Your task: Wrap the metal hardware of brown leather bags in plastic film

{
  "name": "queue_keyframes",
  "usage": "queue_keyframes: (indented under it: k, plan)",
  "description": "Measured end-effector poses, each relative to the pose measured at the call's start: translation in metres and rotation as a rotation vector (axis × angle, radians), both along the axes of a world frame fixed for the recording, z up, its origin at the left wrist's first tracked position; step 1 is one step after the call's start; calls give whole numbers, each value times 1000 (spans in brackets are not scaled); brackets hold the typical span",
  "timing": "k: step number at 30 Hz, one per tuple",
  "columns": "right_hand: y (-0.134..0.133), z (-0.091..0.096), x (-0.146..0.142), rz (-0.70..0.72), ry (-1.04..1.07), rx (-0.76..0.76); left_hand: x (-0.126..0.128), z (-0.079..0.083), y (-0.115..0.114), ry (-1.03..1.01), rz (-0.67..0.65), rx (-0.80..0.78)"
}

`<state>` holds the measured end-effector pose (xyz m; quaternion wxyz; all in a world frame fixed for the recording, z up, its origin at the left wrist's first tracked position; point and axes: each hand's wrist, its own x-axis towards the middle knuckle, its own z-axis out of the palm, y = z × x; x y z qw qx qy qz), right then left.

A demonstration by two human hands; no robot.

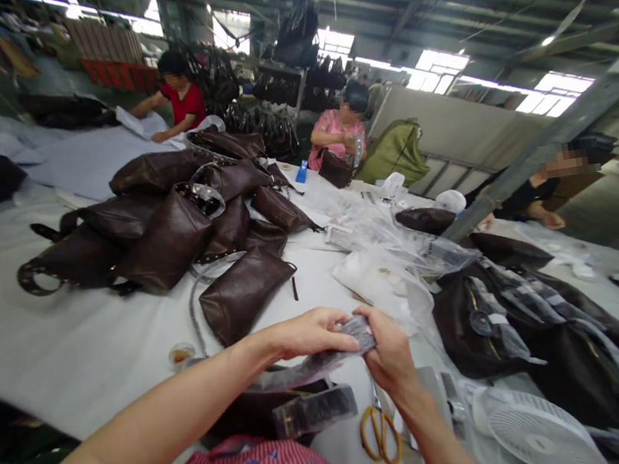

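Observation:
My left hand (321, 332) and my right hand (385, 345) meet in front of me, both closed on a dark strap wrapped in clear plastic (357, 327). The thumb of the left hand lies along the strap, and the right fingers grip its end. From there the strap runs left below my left wrist toward a dark brown leather bag (238, 419) at the table's near edge, partly hidden by my forearm. A wrapped strap piece with a buckle (315, 411) lies over that bag. Yellow-handled scissors (380, 432) rest just below my right hand.
Several brown bags (165, 242) are heaped on the white table (38, 327). Plastic sheets (386, 240) lie at the centre. More wrapped bags (571, 348) and a white fan (540, 434) are on the right, near a slanted metal post (541, 147). Co-workers (338, 134) work across the table.

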<state>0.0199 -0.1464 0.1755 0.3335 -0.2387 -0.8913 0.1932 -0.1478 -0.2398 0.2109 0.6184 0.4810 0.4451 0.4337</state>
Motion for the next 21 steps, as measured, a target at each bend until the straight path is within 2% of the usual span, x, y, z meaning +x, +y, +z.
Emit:
queue_keyframes:
  k: [3, 5, 8, 11, 13, 16, 18, 19, 21]
  plan:
    - [-12, 0, -4, -39, 52, -406, -12, -8, -5, 19, -71, 52]
    - [-21, -1, -12, -72, 165, -621, -15, -13, -9, 17, -73, 58]
    - [-32, -8, -32, -186, 423, -718, -15, -16, -11, -124, -54, -21]
    - [-37, -14, -48, -197, 604, -763, -17, -11, -9, -183, -79, -48]
    - [-32, -11, -49, -160, 510, -654, -22, -4, -5, -109, -80, -48]
    - [-16, 1, -44, -31, 163, -139, -33, 10, -1, 49, -57, -93]
    - [-5, 8, -41, 83, 10, 174, -38, 17, 1, 105, -51, -108]
    - [-2, 10, -41, 120, -30, 264, -40, 18, 1, 89, -58, -105]
    - [-2, 10, -42, 108, -44, 304, -43, 16, -1, -13, -97, -100]
